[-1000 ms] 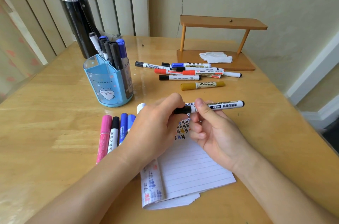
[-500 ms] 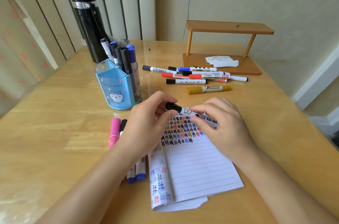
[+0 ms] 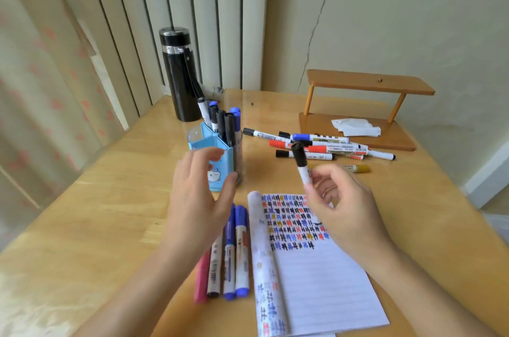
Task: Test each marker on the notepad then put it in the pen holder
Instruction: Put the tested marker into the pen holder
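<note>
Pinching the marker (image 3: 301,163) low, cap up, the right hand (image 3: 344,207) has it over the notepad (image 3: 316,276)'s far edge. The left hand (image 3: 201,193) is open by the pen holder (image 3: 203,141). That fingertip pinch could drop it short, imo.

A black-capped white marker (image 3: 300,163) stands upright at centre frame, cap up, above the lined notepad (image 3: 325,289) with coloured hash marks; the blue pen holder (image 3: 205,143), centre left, holds several markers (image 3: 221,123)
</note>
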